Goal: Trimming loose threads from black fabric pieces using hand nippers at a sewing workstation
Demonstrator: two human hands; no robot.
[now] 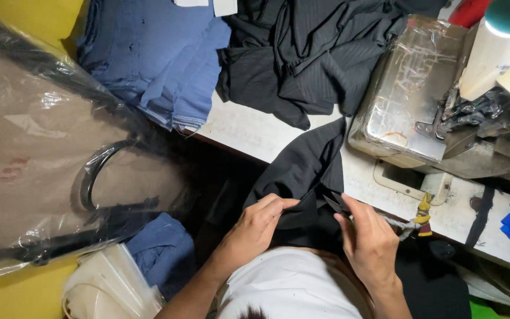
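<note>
While the left hand [255, 227] pinched the black cloth [302, 171] taut at the table's [255, 133] near edge, the right hand [368, 239] gripped small snips [333, 204] against it, apparently for trimming.

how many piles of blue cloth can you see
2: one big folded blue stack on the table's far left, one smaller blue bundle low down by the left hand. More may be hidden under the plastic-covered bag.

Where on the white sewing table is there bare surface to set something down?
One bare strip of white table lies between the stacked blue fabric, the heaped black fabric and the metal sewing machine. Nearer, both hands and the held black cloth crowd the edge.
</note>
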